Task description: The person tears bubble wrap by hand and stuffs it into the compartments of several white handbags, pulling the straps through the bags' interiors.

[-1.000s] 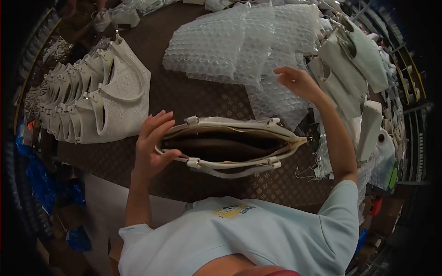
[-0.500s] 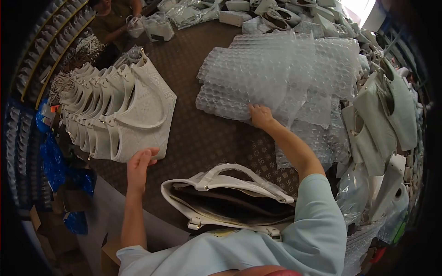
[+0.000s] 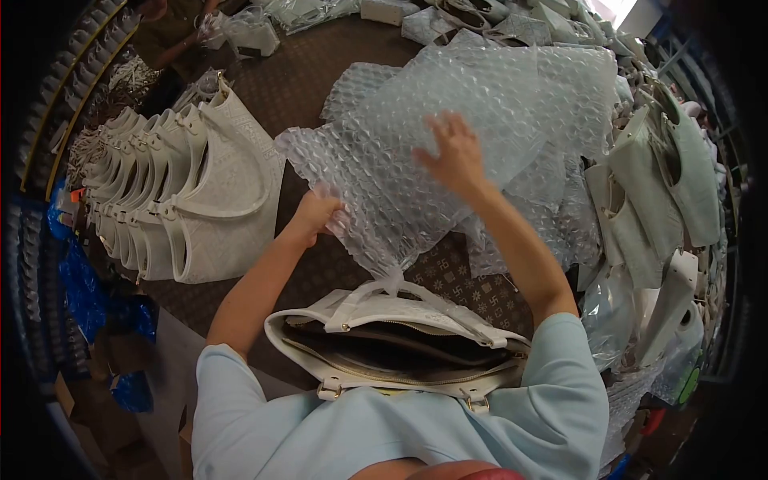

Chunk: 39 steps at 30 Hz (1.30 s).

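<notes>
A sheet of bubble wrap (image 3: 368,192) stretches across the middle of the table, its near corner hanging at the handbag's handle. My left hand (image 3: 317,214) grips its left edge with closed fingers. Spread fingers show on my right hand (image 3: 454,156), which is over the same sheet and holds nothing. Right in front of my body stands a white handbag (image 3: 400,320), its zip top gaping and its dark lining showing. More bubble wrap (image 3: 572,96) lies piled behind and to the right.
A row of white handbags (image 3: 232,192) leans together at the left. Other white bags (image 3: 652,200) are heaped on the right and along the back. Blue plastic (image 3: 84,280) hangs off the left side. Another person (image 3: 164,36) is at the far left, near a wrapped bag (image 3: 250,32).
My left hand has moved right from the row of handbags and taken hold of the bubble wrap. The sheet has come nearer and leftward. My right hand has let go and opened.
</notes>
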{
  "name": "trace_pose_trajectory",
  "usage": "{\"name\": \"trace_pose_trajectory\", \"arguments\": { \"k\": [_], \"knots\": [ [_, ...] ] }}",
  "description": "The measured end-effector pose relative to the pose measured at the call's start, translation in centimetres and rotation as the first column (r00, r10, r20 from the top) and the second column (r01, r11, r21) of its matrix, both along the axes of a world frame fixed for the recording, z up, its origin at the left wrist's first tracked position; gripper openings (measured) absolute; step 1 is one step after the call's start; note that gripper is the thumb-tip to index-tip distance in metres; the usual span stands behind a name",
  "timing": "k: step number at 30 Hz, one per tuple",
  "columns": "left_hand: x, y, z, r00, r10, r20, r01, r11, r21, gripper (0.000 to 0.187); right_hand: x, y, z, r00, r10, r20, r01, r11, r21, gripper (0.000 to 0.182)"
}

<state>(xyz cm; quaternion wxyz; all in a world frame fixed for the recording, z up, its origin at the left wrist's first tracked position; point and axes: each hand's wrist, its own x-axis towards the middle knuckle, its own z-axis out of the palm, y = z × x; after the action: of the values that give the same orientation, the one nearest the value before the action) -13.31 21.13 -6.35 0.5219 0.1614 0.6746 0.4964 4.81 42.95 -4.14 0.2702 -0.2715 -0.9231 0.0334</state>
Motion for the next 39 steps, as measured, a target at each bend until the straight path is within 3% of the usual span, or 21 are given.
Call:
{"name": "trace_pose_trajectory", "arguments": {
  "k": [1,3,4,6,7,9,10,12,14,17,19,23,24,26,27,29,30,31,33,36,39],
  "knots": [
    [-0.1,-0.1,-0.1,0.999,0.006,-0.033,-0.007,0.999,-0.035,0.029,0.4,3.2,-0.1,0.967,-0.254,0.019,0.252,0.963,0.091,0.075],
    [-0.6,-0.5,0.0,1.000,0.003,0.001,-0.003,0.999,-0.039,0.029,1.5,8.2,-0.3,0.858,-0.490,0.153,0.466,0.869,0.168,0.083],
    [-0.5,-1.1,-0.2,0.999,-0.015,0.049,0.018,0.998,-0.062,0.029,1.7,9.0,-0.1,0.859,-0.486,0.163,0.463,0.871,0.162,0.083],
    [-0.6,-1.3,-0.8,0.998,0.024,0.058,-0.023,1.000,-0.019,0.030,2.3,10.5,0.8,0.746,-0.495,0.445,0.652,0.679,-0.337,0.074],
    [-0.7,-1.1,-0.8,0.996,0.062,0.060,-0.064,0.998,0.028,0.032,2.5,11.1,0.8,0.745,-0.496,0.446,0.652,0.682,-0.331,0.074],
    [-1.0,-0.7,0.1,0.995,0.060,0.075,-0.067,0.994,0.083,0.032,2.5,11.5,0.8,0.905,-0.221,0.364,0.398,0.744,-0.537,0.054],
    [-0.8,-0.4,1.0,0.994,0.054,0.093,-0.067,0.989,0.136,0.032,2.3,9.6,3.1,0.905,-0.221,0.364,0.397,0.748,-0.532,0.054],
    [0.4,0.8,4.2,0.990,0.041,0.138,-0.071,0.974,0.216,0.032,1.8,2.5,9.7,0.959,-0.148,0.240,0.258,0.804,-0.535,0.031],
    [3.1,1.2,8.5,0.984,0.023,0.179,-0.076,0.951,0.299,0.032,2.2,-1.9,10.5,0.983,0.176,-0.045,-0.179,0.982,-0.067,0.024],
    [6.9,0.7,14.7,0.978,-0.004,0.211,-0.102,0.865,0.491,0.033,2.6,-8.6,13.4,0.927,0.373,-0.030,-0.372,0.927,0.035,0.019],
    [7.9,-0.3,16.8,0.992,0.003,0.127,-0.077,0.811,0.580,0.035,3.3,-11.5,14.8,0.872,0.487,0.042,-0.485,0.851,0.201,0.032],
    [8.7,-3.5,18.9,0.993,0.101,0.058,-0.114,0.743,0.660,0.041,5.1,-16.5,20.1,0.918,0.393,-0.044,-0.386,0.915,0.118,0.048],
    [9.4,-4.3,19.8,0.992,0.099,0.074,-0.123,0.754,0.645,0.041,4.9,-17.8,20.5,0.951,0.308,-0.043,-0.288,0.924,0.252,0.054],
    [10.9,-6.0,20.6,0.993,0.061,-0.099,0.036,0.649,0.760,0.037,5.3,-19.5,20.8,0.988,0.156,-0.002,-0.146,0.927,0.345,0.061],
    [11.7,-7.1,20.8,0.996,0.057,-0.074,0.017,0.669,0.743,0.037,5.6,-20.0,21.2,0.994,0.096,0.047,-0.106,0.938,0.329,0.062],
    [12.3,-8.4,21.6,0.942,0.160,-0.294,0.187,0.476,0.859,0.026,8.1,-19.8,23.4,0.996,0.009,0.093,-0.039,0.943,0.330,0.056],
    [11.0,-10.3,21.3,0.877,0.052,-0.478,0.376,0.545,0.749,0.031,9.6,-19.5,24.4,0.999,-0.003,0.041,-0.010,0.953,0.303,0.053],
    [10.0,-12.0,20.7,0.880,0.052,-0.473,0.372,0.546,0.751,0.031,11.1,-19.2,25.4,1.000,-0.015,-0.011,0.017,0.961,0.274,0.050],
    [8.8,-14.0,19.0,0.861,-0.361,-0.359,0.508,0.564,0.651,0.025,15.9,-20.9,27.0,0.977,0.079,-0.198,-0.035,0.976,0.217,0.039],
    [9.1,-14.0,14.5,0.787,-0.377,-0.488,0.565,0.759,0.325,0.028,18.1,-26.2,26.8,0.989,0.146,0.037,-0.151,0.962,0.227,0.039],
    [8.9,-14.2,12.0,0.654,-0.411,-0.635,0.664,0.714,0.222,0.031,17.0,-29.0,23.8,0.868,0.325,0.375,-0.352,0.936,0.003,0.047]
  ]
}}
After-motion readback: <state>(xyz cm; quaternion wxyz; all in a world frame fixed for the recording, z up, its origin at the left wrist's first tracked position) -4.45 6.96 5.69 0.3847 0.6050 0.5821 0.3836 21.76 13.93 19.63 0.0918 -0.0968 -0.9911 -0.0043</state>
